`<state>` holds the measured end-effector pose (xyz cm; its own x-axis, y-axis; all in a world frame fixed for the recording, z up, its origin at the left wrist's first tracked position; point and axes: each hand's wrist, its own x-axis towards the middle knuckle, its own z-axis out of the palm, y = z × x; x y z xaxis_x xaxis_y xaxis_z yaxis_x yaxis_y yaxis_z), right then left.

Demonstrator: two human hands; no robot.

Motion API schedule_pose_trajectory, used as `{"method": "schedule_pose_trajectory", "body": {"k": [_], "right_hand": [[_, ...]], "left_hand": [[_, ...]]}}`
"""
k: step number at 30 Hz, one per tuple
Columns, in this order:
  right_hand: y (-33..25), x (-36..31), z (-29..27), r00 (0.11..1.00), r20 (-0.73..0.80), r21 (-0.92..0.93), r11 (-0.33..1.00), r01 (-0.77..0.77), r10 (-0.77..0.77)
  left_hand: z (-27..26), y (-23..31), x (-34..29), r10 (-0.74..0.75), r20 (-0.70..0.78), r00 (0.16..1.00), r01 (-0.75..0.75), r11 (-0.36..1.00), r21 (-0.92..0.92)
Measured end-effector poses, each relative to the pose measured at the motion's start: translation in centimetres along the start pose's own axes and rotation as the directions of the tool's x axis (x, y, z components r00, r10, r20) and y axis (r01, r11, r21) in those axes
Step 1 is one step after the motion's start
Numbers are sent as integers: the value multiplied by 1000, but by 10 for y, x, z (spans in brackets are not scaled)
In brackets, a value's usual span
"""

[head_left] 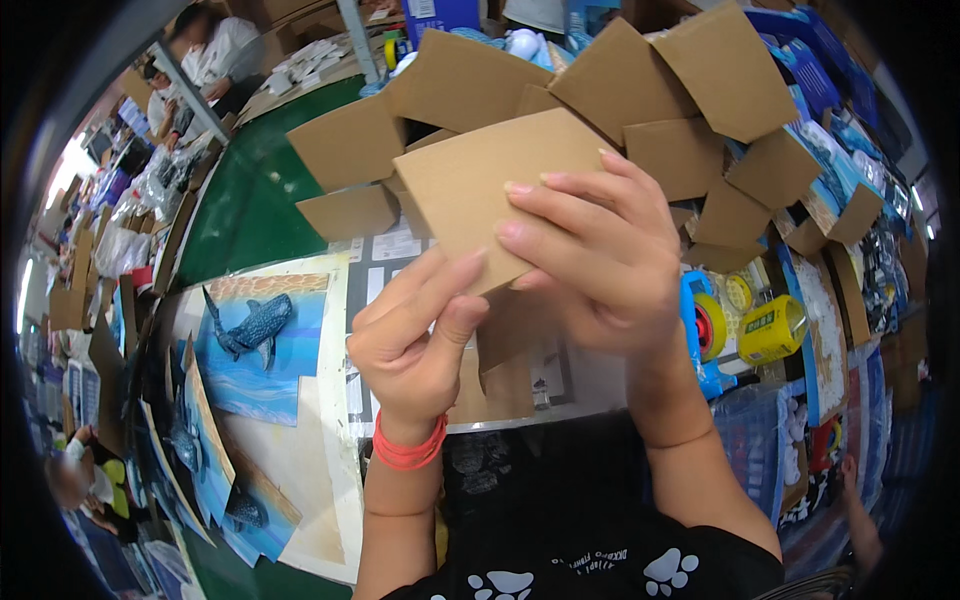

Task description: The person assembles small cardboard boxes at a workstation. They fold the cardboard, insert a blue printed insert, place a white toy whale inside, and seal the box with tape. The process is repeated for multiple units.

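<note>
A plain brown cardboard box [480, 195] is held up, tilted, above the work table in front of me. My right hand [610, 255] grips its right side, the fingers laid across the upper face and the thumb low by the near edge. My left hand [415, 335] is closed at the near left corner, with thumb and fingers pinched together against the cardboard. Below the hands a brown cardboard flap [515, 345] hangs, partly hidden and blurred. The underside of the box is out of sight.
Several open cardboard boxes [625, 80] are heaped beyond my hands. To the left, a blue spotted whale shark figure [258, 328] lies on a printed sea-scene card. A blue tape dispenser [692, 300] and a yellow tape roll [770, 332] lie right. People [215, 60] sit far left.
</note>
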<state>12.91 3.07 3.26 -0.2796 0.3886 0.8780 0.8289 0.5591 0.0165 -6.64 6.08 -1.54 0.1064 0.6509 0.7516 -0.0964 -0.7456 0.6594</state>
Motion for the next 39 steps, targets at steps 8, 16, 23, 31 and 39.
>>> {"method": "schedule_pose_trajectory", "body": {"k": [8,16,23,31,39], "right_hand": [[-12,-43,-72,980,-87,95,981,-168,176],[17,-259,-166,162,-262,256,230,-939,951],[42,-321,-182,128,344,100,99,-990,930],[43,-297,-184,-35,455,415,-247,-876,890],[-13,-294,-204,-186,380,475,-364,-801,906]], "left_hand": [[-11,-1,-36,112,-51,992,-103,981,164],[-20,0,-51,152,-17,988,-150,986,78],[-15,6,-54,167,-64,984,-147,960,237],[-9,8,-60,174,-97,980,-149,963,226],[-5,8,-62,143,-175,974,-93,959,267]]}}
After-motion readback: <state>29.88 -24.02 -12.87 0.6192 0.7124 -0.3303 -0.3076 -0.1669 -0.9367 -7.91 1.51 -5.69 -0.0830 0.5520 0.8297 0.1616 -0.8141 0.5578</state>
